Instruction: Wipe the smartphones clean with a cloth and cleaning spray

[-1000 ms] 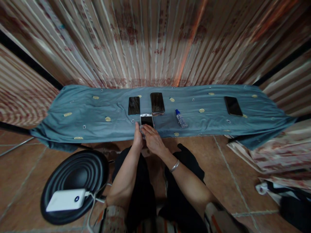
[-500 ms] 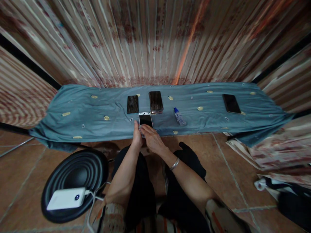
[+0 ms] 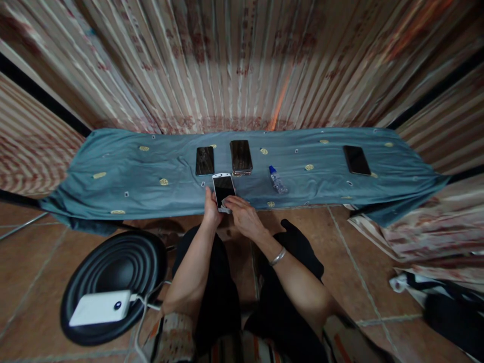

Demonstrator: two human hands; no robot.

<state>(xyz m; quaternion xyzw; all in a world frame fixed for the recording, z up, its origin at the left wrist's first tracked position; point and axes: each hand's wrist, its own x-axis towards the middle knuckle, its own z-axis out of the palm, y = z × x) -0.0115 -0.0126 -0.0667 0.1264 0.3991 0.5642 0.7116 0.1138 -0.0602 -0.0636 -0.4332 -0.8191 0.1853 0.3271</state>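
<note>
A white smartphone (image 3: 224, 187) with a dark screen is tilted at the near edge of the cloth-covered table. My left hand (image 3: 212, 207) grips its lower left side, thumb along the edge. Over the phone's lower right corner, my right hand (image 3: 244, 216) pinches a small pale cloth or wipe (image 3: 226, 203) against the glass. Just beyond lie a dark phone (image 3: 204, 161) and a stack of dark phones (image 3: 241, 157). To the right, a clear bottle with a blue cap (image 3: 278, 180) lies on its side.
Blue-green patterned cloth (image 3: 177, 196) covers the narrow table. Another dark phone (image 3: 356, 160) lies at its right. A white power bank (image 3: 100, 307) with a cable rests on a black round stool (image 3: 113, 252) at lower left. Striped curtains (image 3: 227, 65) hang behind.
My right hand has slid right and slightly down, uncovering more of the phone's screen and showing the pale wipe. My left hand still holds the phone.
</note>
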